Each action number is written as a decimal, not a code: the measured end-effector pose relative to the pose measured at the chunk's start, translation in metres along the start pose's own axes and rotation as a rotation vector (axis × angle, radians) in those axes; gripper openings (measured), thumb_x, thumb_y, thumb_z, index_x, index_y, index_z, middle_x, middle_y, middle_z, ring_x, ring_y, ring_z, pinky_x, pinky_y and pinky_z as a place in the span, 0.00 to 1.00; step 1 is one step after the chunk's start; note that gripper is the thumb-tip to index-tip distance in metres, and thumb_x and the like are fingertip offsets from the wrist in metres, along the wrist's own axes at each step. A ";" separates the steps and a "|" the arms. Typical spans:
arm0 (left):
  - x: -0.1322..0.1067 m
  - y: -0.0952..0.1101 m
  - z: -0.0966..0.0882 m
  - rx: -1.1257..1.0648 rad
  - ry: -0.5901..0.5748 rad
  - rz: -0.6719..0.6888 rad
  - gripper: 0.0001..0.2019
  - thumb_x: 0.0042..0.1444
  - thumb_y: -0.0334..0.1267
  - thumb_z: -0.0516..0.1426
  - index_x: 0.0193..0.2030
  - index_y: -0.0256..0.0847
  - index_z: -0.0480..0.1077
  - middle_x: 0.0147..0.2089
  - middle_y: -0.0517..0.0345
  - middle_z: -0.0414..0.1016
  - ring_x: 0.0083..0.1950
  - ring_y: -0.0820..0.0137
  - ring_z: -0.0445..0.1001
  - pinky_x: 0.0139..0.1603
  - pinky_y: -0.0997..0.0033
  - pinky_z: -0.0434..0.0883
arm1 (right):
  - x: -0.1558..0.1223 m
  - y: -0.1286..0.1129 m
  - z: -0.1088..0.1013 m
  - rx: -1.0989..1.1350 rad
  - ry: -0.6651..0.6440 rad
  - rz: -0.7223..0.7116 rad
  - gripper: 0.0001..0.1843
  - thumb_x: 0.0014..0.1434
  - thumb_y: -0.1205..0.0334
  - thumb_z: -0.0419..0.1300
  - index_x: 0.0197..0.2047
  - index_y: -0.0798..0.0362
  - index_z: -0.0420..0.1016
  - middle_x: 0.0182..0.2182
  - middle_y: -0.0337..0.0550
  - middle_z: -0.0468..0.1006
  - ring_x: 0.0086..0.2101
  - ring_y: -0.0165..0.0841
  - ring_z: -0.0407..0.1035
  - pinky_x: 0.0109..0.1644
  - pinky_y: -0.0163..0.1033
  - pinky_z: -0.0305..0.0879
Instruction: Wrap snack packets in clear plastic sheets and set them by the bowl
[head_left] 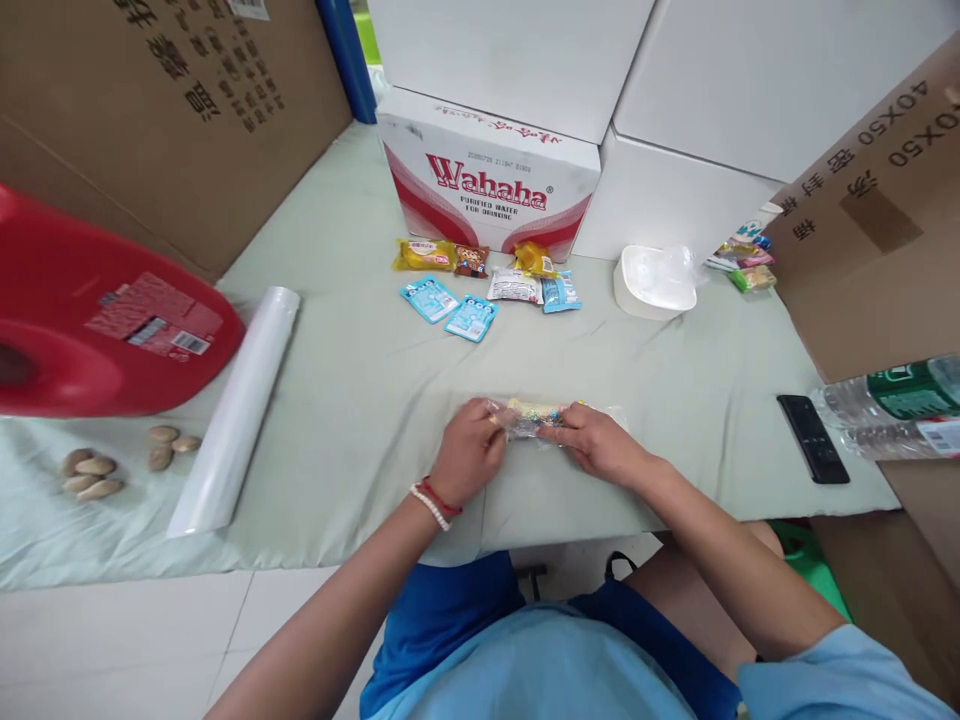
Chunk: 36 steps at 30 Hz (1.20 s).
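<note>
Close to the table's front edge, a small packet in clear plastic film (529,415) with yellow and multicoloured parts lies between my hands. My left hand (471,450) has its fingers closed on the left end of the film. On the right part, my right hand (589,437) pinches the packet between thumb and fingers. Some loose clear film sticks out past the right hand. Exactly what is inside the wrapping I cannot make out. Beyond the hands lie two light blue sachets (471,317) and several small wrapped snacks (516,286).
A Wahaha water carton (487,190) stands behind the snacks, with a white plastic tub (652,285) to its right. On the left are a plastic film roll (236,410), a red jug (112,310) and brown stones (94,472). A black phone (812,438) and bottles (900,395) lie right.
</note>
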<state>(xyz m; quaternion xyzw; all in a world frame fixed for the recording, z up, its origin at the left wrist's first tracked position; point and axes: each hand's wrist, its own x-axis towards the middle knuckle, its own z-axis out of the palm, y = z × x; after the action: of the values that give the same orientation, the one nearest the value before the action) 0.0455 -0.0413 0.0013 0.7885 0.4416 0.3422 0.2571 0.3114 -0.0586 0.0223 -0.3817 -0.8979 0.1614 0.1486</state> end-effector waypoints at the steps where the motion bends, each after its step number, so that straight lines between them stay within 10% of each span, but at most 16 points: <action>1: -0.001 -0.004 -0.007 -0.073 0.087 -0.060 0.14 0.62 0.28 0.53 0.42 0.43 0.80 0.43 0.53 0.79 0.45 0.64 0.76 0.50 0.62 0.74 | -0.002 0.001 0.004 0.014 0.014 0.007 0.23 0.71 0.69 0.52 0.60 0.47 0.83 0.36 0.45 0.74 0.39 0.38 0.68 0.42 0.40 0.65; 6: 0.016 -0.005 -0.030 -0.100 0.395 -0.366 0.18 0.71 0.44 0.50 0.56 0.41 0.77 0.54 0.49 0.78 0.57 0.61 0.76 0.63 0.58 0.73 | 0.003 -0.007 0.004 0.056 0.038 0.033 0.21 0.74 0.65 0.52 0.58 0.48 0.84 0.38 0.47 0.75 0.38 0.38 0.68 0.44 0.43 0.66; 9: 0.031 0.001 -0.024 0.079 0.152 -0.382 0.23 0.72 0.50 0.50 0.62 0.39 0.74 0.68 0.40 0.72 0.75 0.52 0.63 0.78 0.43 0.59 | 0.007 -0.019 -0.001 0.094 0.050 0.057 0.19 0.75 0.54 0.55 0.60 0.51 0.82 0.44 0.53 0.76 0.42 0.40 0.70 0.48 0.47 0.68; 13: 0.027 0.007 -0.019 0.327 -0.192 -0.388 0.15 0.60 0.49 0.63 0.46 0.40 0.79 0.74 0.38 0.65 0.82 0.39 0.48 0.78 0.34 0.55 | 0.006 -0.029 -0.001 0.186 0.091 0.137 0.27 0.78 0.45 0.50 0.69 0.50 0.73 0.50 0.54 0.76 0.49 0.43 0.71 0.55 0.51 0.70; 17: 0.011 0.009 -0.047 0.285 -0.249 -0.367 0.08 0.60 0.44 0.59 0.36 0.42 0.74 0.55 0.44 0.79 0.60 0.49 0.76 0.61 0.50 0.73 | 0.005 -0.029 0.009 0.157 0.112 0.214 0.26 0.79 0.48 0.49 0.69 0.49 0.74 0.49 0.54 0.76 0.48 0.43 0.70 0.54 0.51 0.69; 21: 0.008 0.028 -0.063 0.012 -0.174 -0.533 0.14 0.61 0.52 0.58 0.33 0.44 0.69 0.28 0.61 0.72 0.32 0.65 0.72 0.37 0.66 0.68 | 0.012 -0.033 0.023 0.068 0.131 0.243 0.22 0.77 0.56 0.53 0.67 0.50 0.77 0.49 0.54 0.76 0.47 0.42 0.68 0.52 0.51 0.68; 29: 0.033 0.074 0.010 0.129 -0.306 -0.365 0.14 0.69 0.32 0.50 0.42 0.40 0.78 0.44 0.51 0.79 0.46 0.63 0.79 0.49 0.65 0.71 | 0.010 -0.035 0.019 0.298 0.197 0.248 0.17 0.69 0.65 0.56 0.53 0.48 0.84 0.51 0.51 0.80 0.53 0.44 0.72 0.59 0.52 0.70; 36: 0.025 0.068 0.026 0.433 -0.412 -0.253 0.17 0.74 0.35 0.47 0.50 0.41 0.78 0.50 0.47 0.77 0.43 0.60 0.79 0.33 0.64 0.67 | -0.018 0.001 0.007 0.106 0.562 0.758 0.20 0.63 0.48 0.66 0.53 0.50 0.82 0.49 0.56 0.80 0.52 0.51 0.69 0.58 0.59 0.69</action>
<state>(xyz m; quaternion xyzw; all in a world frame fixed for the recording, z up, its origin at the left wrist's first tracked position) 0.1097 -0.0551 0.0410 0.8164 0.5374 0.0388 0.2078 0.3216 -0.0721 0.0127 -0.7034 -0.6108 0.1402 0.3355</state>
